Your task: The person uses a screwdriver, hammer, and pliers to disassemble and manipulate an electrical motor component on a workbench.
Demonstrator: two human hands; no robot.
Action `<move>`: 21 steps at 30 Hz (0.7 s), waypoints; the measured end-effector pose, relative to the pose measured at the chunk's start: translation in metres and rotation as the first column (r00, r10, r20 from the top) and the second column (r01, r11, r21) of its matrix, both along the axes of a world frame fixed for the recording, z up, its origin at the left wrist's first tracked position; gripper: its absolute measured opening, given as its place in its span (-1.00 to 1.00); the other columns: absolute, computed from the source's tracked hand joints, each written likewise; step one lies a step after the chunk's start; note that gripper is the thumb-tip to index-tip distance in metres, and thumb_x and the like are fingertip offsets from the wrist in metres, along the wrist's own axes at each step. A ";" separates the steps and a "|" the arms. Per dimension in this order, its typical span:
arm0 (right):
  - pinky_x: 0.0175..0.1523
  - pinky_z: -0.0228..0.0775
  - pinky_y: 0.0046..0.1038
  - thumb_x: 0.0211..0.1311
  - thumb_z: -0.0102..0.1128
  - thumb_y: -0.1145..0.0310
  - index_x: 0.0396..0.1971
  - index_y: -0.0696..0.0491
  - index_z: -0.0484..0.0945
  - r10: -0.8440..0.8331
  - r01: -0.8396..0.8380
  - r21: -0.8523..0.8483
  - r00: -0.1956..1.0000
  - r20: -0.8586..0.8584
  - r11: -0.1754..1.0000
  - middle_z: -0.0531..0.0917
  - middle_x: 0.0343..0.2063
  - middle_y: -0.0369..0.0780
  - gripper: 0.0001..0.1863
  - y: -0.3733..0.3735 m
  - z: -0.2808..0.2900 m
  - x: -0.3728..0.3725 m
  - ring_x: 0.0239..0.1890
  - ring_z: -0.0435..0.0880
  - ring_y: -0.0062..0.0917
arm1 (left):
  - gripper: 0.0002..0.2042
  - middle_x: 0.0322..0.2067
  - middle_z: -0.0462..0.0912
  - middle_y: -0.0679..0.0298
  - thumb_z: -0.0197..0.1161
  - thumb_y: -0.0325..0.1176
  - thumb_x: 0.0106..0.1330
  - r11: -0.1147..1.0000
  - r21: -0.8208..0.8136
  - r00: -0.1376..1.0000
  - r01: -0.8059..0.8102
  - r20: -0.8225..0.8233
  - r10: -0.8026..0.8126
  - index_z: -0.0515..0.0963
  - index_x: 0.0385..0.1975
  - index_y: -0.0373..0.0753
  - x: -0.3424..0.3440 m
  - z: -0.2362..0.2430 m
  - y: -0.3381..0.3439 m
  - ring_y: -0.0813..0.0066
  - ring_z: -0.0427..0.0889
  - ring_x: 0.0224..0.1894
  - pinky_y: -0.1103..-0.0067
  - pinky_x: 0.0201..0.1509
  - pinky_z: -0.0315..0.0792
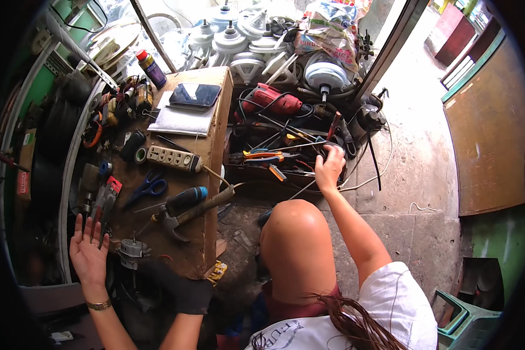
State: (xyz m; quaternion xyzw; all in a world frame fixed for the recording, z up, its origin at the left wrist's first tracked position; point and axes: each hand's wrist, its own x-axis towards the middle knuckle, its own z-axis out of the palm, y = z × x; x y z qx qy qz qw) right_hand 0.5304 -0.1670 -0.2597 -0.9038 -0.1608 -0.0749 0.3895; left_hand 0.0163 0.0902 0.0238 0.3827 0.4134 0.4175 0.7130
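Observation:
My left hand (pixel 89 256), with a band on the wrist, is open at the lower left, palm up and fingers stretched. It is beside pliers with a red tag (pixel 106 195) and a small motor (pixel 133 249) at the workbench's near end. My right hand (pixel 331 165) reaches into the dark toolbox (pixel 256 174), fingers curled down among the tools. What they grip is hidden. Close by are orange-and-blue pliers (pixel 262 156), screwdriver shafts and a red power drill (pixel 274 100). A third forearm ends in a dark glove (pixel 184 291); whose it is, I cannot tell.
On the wooden workbench (pixel 207 116) are a claw hammer (pixel 172 223), a blue-handled screwdriver (pixel 186 197), blue scissors (pixel 151 185), a power strip (pixel 172 157), a phone (pixel 195 95) and a spray can (pixel 151 70). White fan parts (pixel 230 41) are piled behind. My knee (pixel 297 233) rises before the toolbox.

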 end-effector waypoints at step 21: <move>-0.28 0.44 -0.37 0.18 0.31 0.35 -0.34 0.08 0.58 0.165 -0.147 -0.103 0.969 0.186 0.984 0.59 -0.42 -0.17 -0.86 -0.019 0.002 0.080 -0.43 0.61 -0.35 | -0.56 0.14 0.42 0.33 0.02 -0.25 0.37 1.000 -0.013 0.999 0.012 -0.032 -0.012 0.32 0.27 -0.07 0.006 -0.007 -0.010 0.47 0.44 0.10 0.41 0.09 0.46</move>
